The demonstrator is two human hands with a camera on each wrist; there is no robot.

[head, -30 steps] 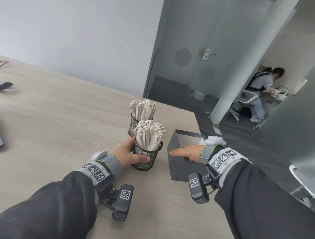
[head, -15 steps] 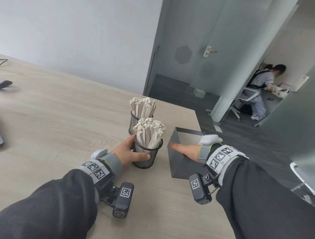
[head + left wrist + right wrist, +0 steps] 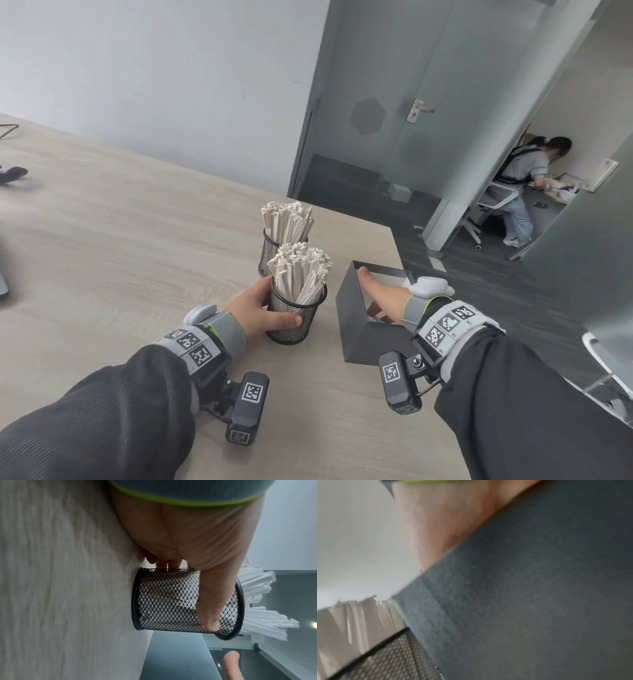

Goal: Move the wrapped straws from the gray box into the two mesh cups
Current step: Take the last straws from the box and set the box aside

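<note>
Two black mesh cups stand on the table, both packed with white wrapped straws. My left hand grips the near mesh cup from its left, thumb across the front; the left wrist view shows that thumb on the near mesh cup. Just behind it stands the far mesh cup. To the right is the gray box, open on top. My right hand reaches into it, thumb along the left rim. Its fingers are hidden inside. The right wrist view is blurred, with the gray box wall filling it.
The wooden table ends just right of the box, with dark floor beyond. A glass door stands behind. A person sits in the far room. A white chair edge shows at lower right.
My right hand has moved forward and deeper into the gray box, its thumb sliding along the left rim. The left hand still holds the near cup.
</note>
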